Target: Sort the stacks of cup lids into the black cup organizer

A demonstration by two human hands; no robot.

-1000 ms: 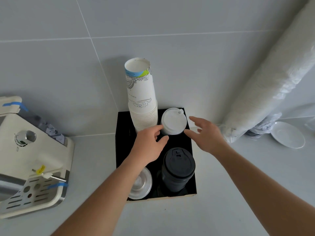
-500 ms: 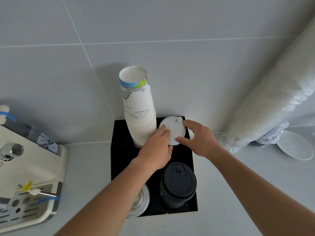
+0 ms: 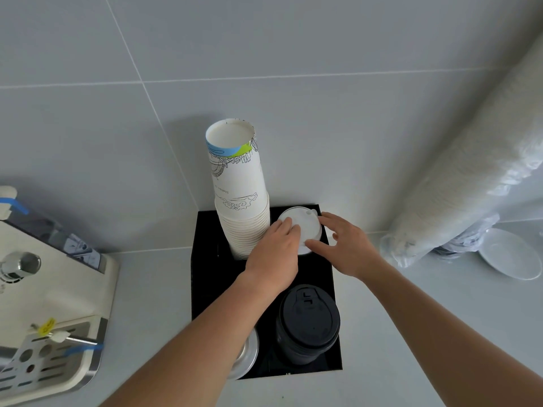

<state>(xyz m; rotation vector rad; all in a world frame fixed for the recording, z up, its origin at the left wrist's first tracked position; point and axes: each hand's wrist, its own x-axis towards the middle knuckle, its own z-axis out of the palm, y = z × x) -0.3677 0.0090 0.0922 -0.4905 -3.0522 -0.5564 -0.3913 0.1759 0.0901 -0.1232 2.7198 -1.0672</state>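
Both hands have closed in on the white lids (image 3: 304, 223). Left hand (image 3: 274, 257) and right hand (image 3: 349, 248) touch them from each side, fingers half curled. These lids stand upright between the hands, in the black cup organizer (image 3: 205, 274), equally near both.

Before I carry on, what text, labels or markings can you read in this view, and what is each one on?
Top paper cup: a short line of print, upside down, too small to read.
Yellow tag on the coffee machine: dark print, blurred, unreadable.
Sticker on the machine's water tank: blurred, unreadable.
Black lid: embossed marks only, no words.
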